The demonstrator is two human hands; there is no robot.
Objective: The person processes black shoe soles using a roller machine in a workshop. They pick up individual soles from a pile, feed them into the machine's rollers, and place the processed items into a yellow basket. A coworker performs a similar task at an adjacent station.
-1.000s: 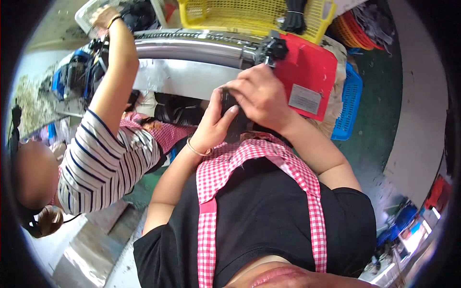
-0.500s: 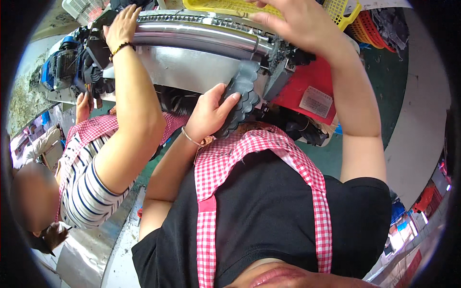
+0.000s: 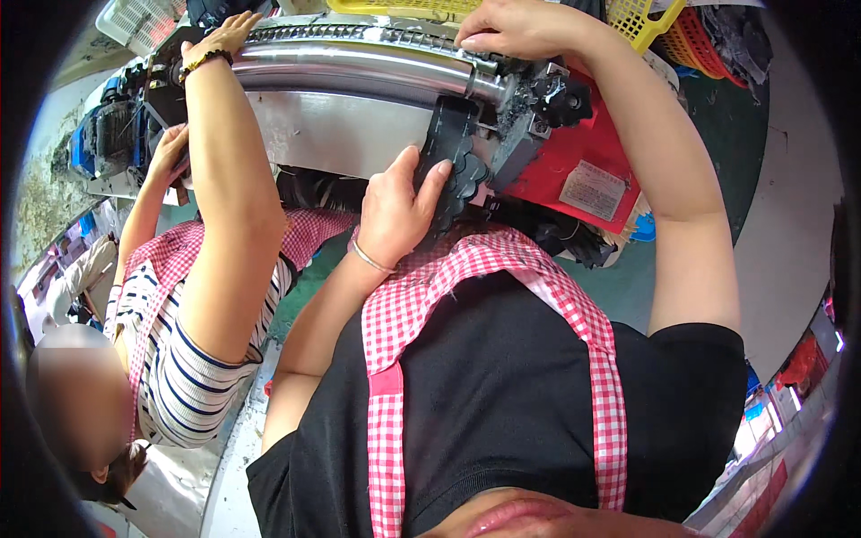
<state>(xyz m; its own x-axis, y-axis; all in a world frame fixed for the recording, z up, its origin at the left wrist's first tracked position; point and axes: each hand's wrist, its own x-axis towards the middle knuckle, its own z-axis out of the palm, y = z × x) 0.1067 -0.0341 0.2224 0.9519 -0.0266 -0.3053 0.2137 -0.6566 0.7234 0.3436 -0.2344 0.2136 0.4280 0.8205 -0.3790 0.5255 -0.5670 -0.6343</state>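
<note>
My left hand point(image 3: 395, 206) grips several dark, flat strips with scalloped edges point(image 3: 462, 184), thumb on top and fingers underneath. The far end of one strip point(image 3: 451, 121) lies at the front of a machine with a shiny metal roller point(image 3: 350, 65), near the roller's right end. Over the far side of that roller, my right hand point(image 3: 516, 29) bends down with its fingertips drawn together beside the spiral-grooved shaft point(image 3: 359, 36). What those fingertips hold, if anything, is hidden.
At left, a co-worker's hand point(image 3: 220, 40) rests at the roller's left end; their other hand point(image 3: 169, 152) is lower beside the machine. Behind stand a yellow basket point(image 3: 641, 27) and an orange basket point(image 3: 695, 45). A red panel point(image 3: 574, 166) is at the machine's right.
My right hand has come down and left, toward the roller. The strips in my left hand have tilted more upright, one strip's dark end now against the machine. The co-worker's arm has shifted left.
</note>
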